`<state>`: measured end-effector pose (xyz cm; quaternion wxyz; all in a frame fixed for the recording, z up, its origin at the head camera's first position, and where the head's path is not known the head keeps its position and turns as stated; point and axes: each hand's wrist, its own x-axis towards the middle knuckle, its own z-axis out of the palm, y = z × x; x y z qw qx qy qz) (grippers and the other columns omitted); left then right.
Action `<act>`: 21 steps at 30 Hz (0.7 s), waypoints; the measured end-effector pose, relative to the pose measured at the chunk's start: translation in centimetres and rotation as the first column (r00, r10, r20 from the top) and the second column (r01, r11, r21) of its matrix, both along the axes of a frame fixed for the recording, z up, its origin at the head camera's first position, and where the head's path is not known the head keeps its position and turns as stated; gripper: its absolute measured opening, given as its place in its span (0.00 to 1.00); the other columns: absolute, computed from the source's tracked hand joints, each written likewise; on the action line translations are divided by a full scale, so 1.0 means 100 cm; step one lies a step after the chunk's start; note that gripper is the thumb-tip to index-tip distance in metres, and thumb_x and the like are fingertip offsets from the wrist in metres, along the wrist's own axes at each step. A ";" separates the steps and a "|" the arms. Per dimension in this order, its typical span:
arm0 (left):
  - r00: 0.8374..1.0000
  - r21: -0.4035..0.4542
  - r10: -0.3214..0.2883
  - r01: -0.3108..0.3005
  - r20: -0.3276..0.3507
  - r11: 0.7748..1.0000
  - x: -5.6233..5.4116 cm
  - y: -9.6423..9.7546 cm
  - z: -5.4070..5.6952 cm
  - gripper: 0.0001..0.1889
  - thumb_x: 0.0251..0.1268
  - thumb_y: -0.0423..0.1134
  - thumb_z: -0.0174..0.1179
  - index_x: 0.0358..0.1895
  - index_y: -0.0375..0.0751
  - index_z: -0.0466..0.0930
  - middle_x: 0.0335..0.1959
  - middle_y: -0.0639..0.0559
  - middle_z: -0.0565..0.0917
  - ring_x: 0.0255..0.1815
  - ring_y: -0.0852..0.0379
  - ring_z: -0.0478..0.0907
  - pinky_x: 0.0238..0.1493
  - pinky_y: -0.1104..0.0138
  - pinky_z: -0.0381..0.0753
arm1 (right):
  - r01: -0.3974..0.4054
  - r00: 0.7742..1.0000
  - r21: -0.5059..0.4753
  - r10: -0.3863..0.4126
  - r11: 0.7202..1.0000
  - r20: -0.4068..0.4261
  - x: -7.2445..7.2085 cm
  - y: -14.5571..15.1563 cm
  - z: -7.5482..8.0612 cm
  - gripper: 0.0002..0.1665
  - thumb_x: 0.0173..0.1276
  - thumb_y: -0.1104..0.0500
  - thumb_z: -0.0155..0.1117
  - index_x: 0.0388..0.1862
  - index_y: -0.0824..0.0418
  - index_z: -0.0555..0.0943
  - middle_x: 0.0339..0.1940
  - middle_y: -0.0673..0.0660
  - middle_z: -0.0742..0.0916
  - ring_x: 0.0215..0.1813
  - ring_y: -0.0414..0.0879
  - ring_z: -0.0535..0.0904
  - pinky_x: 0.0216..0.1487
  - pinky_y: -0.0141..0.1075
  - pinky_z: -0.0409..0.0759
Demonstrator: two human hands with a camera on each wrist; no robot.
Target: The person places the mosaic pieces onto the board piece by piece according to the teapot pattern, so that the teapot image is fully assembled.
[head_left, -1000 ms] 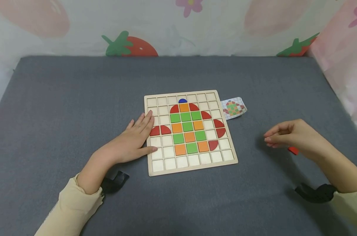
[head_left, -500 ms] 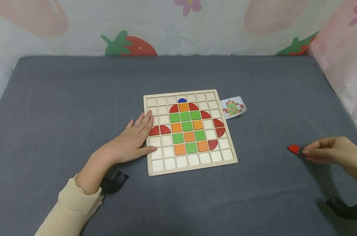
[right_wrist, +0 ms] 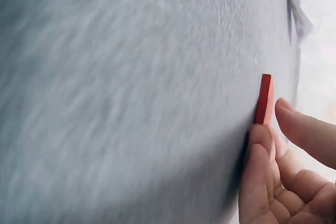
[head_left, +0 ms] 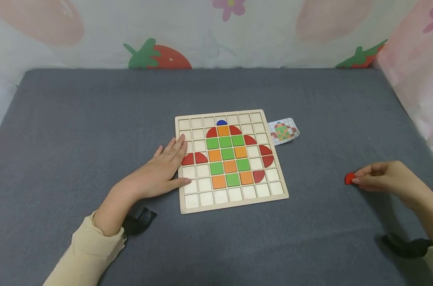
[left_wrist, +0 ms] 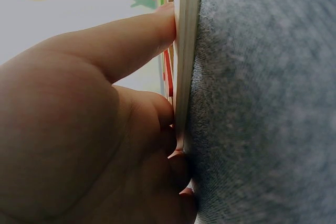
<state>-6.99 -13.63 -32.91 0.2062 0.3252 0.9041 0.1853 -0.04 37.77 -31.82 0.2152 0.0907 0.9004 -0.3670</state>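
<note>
A square wooden grid board [head_left: 234,200] lies mid-table, with red quarter-circle, green square and orange square tiles and a blue half-circle tile [head_left: 221,122] in its cells. My left hand [head_left: 155,176] lies flat over the board's left edge, fingers straight. In the left wrist view, its thumb [left_wrist: 142,30] touches the board's rim [left_wrist: 186,51]. Off to the right, my right hand [head_left: 395,180] pinches a loose red tile [head_left: 349,178] with rounded edge, at the cloth. The right wrist view shows this red tile [right_wrist: 264,99] at the fingertips; the exact thumb contact is hard to tell.
A small pattern card [head_left: 283,131] sticks out beside the board's upper right edge. Grey cloth [head_left: 95,119] covers the table, and a strawberry-print curtain [head_left: 259,35] stands behind it. Black straps [head_left: 139,220] are at both wrists.
My right hand went right past the red tile, then came back slightly left and took hold of it. The tile has turned and shifted a little left. My left hand stayed put.
</note>
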 end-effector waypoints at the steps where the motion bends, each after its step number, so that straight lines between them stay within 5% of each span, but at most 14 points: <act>1: 1.000 0.000 0.000 0.000 0.000 1.000 0.000 0.000 0.000 0.44 0.70 0.51 0.52 0.74 0.30 0.36 0.76 0.40 0.32 0.75 0.42 0.30 0.70 0.45 0.35 | -0.008 1.000 -0.005 0.008 1.000 -0.011 -0.001 -0.003 0.001 0.21 0.65 0.58 0.65 0.46 0.76 0.77 0.33 0.49 0.86 0.34 0.34 0.81 0.36 0.31 0.81; 21: 1.000 0.002 0.001 -0.001 -0.006 1.000 0.001 -0.001 -0.001 0.45 0.69 0.51 0.53 0.74 0.30 0.36 0.76 0.40 0.32 0.75 0.41 0.31 0.70 0.45 0.35 | -0.139 0.961 0.132 0.166 0.981 -0.223 -0.023 -0.070 0.001 0.15 0.60 0.56 0.70 0.41 0.65 0.83 0.31 0.54 0.86 0.32 0.35 0.79 0.32 0.29 0.75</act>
